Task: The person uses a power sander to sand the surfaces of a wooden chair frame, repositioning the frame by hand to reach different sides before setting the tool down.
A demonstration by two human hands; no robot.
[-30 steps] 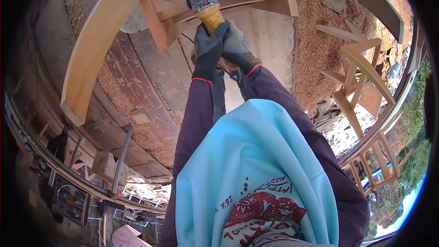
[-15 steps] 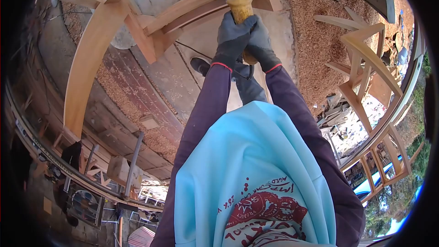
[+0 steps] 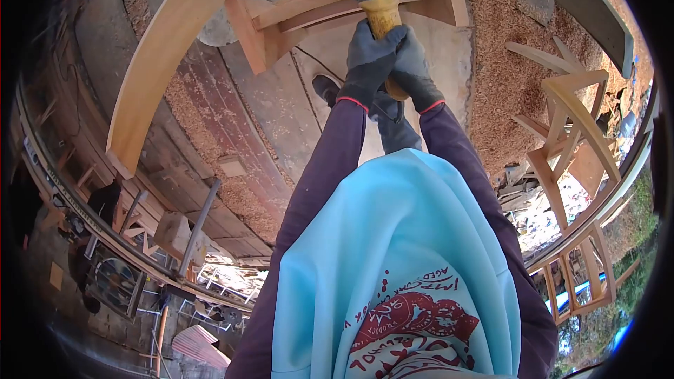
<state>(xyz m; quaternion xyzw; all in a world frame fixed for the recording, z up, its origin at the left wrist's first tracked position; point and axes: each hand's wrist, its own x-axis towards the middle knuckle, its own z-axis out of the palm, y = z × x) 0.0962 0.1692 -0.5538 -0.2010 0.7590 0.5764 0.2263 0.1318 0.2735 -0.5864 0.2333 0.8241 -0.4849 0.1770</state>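
Both my hands, in dark gloves with red cuff edges, grip a yellow angle grinder [image 3: 383, 15]. My left hand [image 3: 372, 52] wraps its body from the left, and my right hand [image 3: 412, 63] closes round it from the right, lower down. The grinder's dark disc head points away from me, at the curved rail of a wooden frame [image 3: 319, 5]. Whether the disc touches the wood I cannot make out. Below my hands, a shoe and a trouser leg show in part.
A broad curved wooden leg [image 3: 158, 63] sweeps down on the left. Wood shavings [image 3: 502, 84] cover the ground to the right, beside more wooden frames [image 3: 579, 112]. A dark curved piece [image 3: 590, 7] lies at upper right. A cord runs behind my left wrist.
The camera view has shifted, so the surroundings sit farther right. Against the wooden rail, the grinder and both hands have moved slightly left. The grip looks the same.
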